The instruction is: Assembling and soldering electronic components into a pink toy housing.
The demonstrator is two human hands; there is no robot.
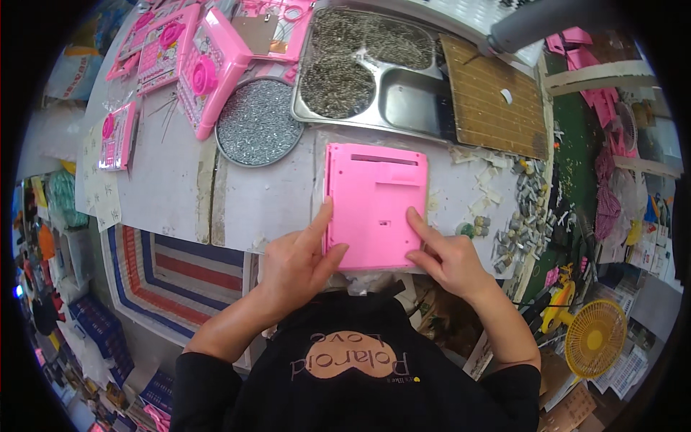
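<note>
A pink plastic case (374, 234) lies face down on the table in front of me, its flat back with a long slot, a raised ledge and small screw holes turned up. My left hand (302, 263) grips its left edge, index finger along the side and thumb on the near corner. On the opposite edge, my right hand (448, 255) holds the case between thumb and fingers. Clear plastic film shows under and around the case. Its front side is hidden.
Beyond the case stand a round tray (223, 147) of small silvery pieces and a steel compartment tray (410, 104) of dark screws. A bamboo-slat board (497, 101) lies right, below a grey tool (533, 27). Pink toy cases (209, 72) lean far left; small motors (525, 216) lie right.
</note>
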